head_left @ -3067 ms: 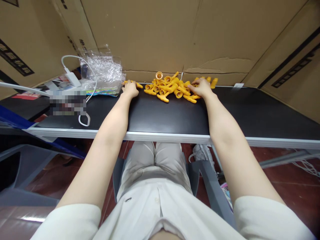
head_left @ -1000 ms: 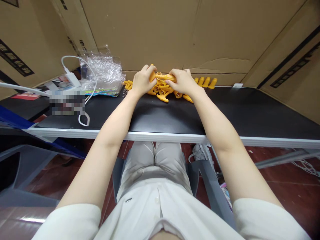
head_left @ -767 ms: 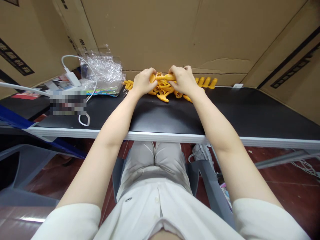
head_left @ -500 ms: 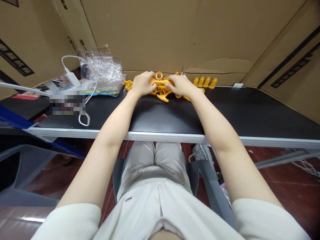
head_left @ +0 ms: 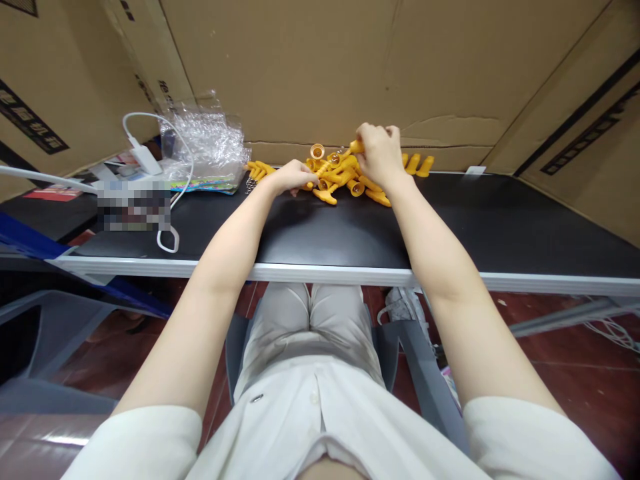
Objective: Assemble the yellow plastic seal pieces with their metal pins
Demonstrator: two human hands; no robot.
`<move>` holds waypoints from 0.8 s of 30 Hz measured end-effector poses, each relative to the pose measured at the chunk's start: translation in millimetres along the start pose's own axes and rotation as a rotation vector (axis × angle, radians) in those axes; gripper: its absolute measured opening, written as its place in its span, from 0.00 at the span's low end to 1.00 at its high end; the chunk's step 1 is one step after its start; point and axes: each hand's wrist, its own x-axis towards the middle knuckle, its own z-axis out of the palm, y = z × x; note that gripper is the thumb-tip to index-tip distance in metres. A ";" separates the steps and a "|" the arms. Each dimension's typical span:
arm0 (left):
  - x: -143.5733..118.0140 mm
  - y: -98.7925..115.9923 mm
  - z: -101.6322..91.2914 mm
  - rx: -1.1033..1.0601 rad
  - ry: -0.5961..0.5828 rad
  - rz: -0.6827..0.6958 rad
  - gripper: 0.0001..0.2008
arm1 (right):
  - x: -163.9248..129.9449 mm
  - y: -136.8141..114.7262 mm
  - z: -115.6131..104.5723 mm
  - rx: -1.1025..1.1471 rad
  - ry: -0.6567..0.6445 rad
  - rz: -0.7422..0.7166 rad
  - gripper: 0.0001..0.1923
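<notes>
My left hand [head_left: 295,177] is closed at the left side of a pile of yellow plastic parts, its fingertips pinching the lower end of a thin ridged yellow rod [head_left: 324,169]. Above the pile's right side, my right hand [head_left: 379,152] is closed around a yellow plastic piece [head_left: 357,146]; a rounded end sticks out left of the fingers and the remainder is hidden. Between the hands lie several branched yellow parts [head_left: 342,177] and hollow cup-like ones. One yellow cup [head_left: 317,152] shows its round opening at the back.
Several yellow cone-like pieces [head_left: 426,166] stand in a row by the cardboard wall [head_left: 300,73]. More yellow parts [head_left: 260,170] lie left, beside small metal chains [head_left: 250,185]. Clear plastic bags [head_left: 205,143] and a white cable [head_left: 188,143] are farther left on the black table [head_left: 335,233].
My right hand has moved right and up, away from the left hand, with a yellow piece in it. My left hand has dropped slightly lower. More of the pile now shows between them.
</notes>
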 end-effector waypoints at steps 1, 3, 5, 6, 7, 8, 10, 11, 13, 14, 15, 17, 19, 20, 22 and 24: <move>-0.4 -0.9 -0.9 -0.023 0.006 -0.006 0.12 | 0.6 9.9 -0.4 0.038 0.045 0.032 0.14; 1.9 -4.9 -2.3 -0.058 0.070 -0.016 0.14 | 0.3 32.1 -1.2 0.083 0.131 0.144 0.13; 6.7 -10.0 -3.1 -0.089 0.151 -0.027 0.14 | -3.1 54.6 -1.6 0.096 0.190 0.294 0.10; 9.4 -12.6 -3.3 -0.107 0.195 -0.032 0.13 | -6.2 65.5 -1.4 0.092 0.197 0.402 0.11; 11.9 -14.9 -3.4 -0.126 0.237 -0.035 0.11 | -10.1 76.1 -0.6 0.083 0.208 0.526 0.13; 14.1 -17.1 -3.5 -0.145 0.275 -0.037 0.09 | -14.5 86.5 1.1 0.082 0.206 0.625 0.14; 17.9 -21.5 -3.5 -0.175 0.347 -0.041 0.04 | -23.7 106.6 7.5 0.131 0.219 0.749 0.11; 19.6 -23.9 -3.6 -0.184 0.378 -0.038 0.04 | -27.7 116.1 12.2 0.188 0.200 0.766 0.10; 23.4 -29.9 -4.0 -0.195 0.425 -0.024 0.07 | -33.0 132.7 23.5 0.277 0.179 0.817 0.13; 25.5 -33.5 -4.2 -0.198 0.444 -0.015 0.08 | -34.0 139.3 29.5 0.307 0.183 0.840 0.15; 27.8 -37.2 -4.5 -0.201 0.458 -0.006 0.08 | -34.0 144.5 35.2 0.335 0.181 0.851 0.17; 32.1 -44.6 -5.1 -0.199 0.474 0.009 0.09 | -32.0 150.6 44.6 0.402 0.173 0.868 0.19; 35.3 -50.3 -5.8 -0.186 0.476 0.010 0.10 | -29.0 151.7 50.1 0.489 0.160 0.881 0.19; 36.1 -52.1 -6.3 -0.180 0.474 0.004 0.11 | -27.7 151.1 51.4 0.529 0.160 0.895 0.19; 36.0 -53.6 -7.4 -0.174 0.468 -0.016 0.13 | -26.1 148.6 52.1 0.567 0.165 0.925 0.14; 34.6 -52.9 -8.5 -0.174 0.466 -0.038 0.14 | -25.8 146.1 51.6 0.553 0.159 0.930 0.06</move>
